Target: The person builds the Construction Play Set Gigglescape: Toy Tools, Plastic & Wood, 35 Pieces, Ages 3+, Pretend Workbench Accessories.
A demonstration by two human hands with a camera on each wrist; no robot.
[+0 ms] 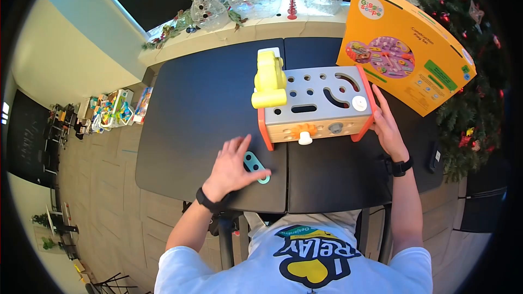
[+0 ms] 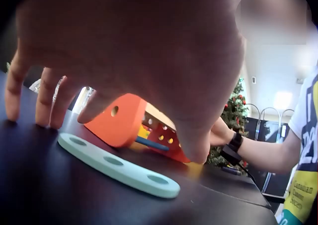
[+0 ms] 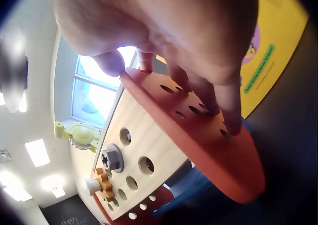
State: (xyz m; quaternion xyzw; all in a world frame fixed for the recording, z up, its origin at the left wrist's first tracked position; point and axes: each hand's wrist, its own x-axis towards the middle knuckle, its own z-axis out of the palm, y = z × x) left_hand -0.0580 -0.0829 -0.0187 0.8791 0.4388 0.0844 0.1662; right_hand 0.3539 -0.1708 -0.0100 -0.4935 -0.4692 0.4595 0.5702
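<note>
My left hand [image 1: 227,170] is spread low over a teal strip with three holes [image 2: 117,164]. Its fingertips come down on the table beyond the strip, and the thumb overlaps the strip's near end in the head view. My right hand [image 1: 388,128] rests along the red end panel [image 3: 198,135] of a toy workbench [image 1: 321,95], fingers extended on the panel's outer face and thumb at its edge. The bench's grey top has round holes and curved slots. An orange gear [image 3: 103,185] and a grey bolt [image 3: 113,158] sit on its wooden side.
A yellow toy piece [image 1: 269,79] stands on the bench's left end. Behind to the right, a yellow-orange construction set box [image 1: 403,49] stands upright. The black table [image 1: 190,114] has a seam down its middle. A small black object [image 1: 435,157] lies near the right edge.
</note>
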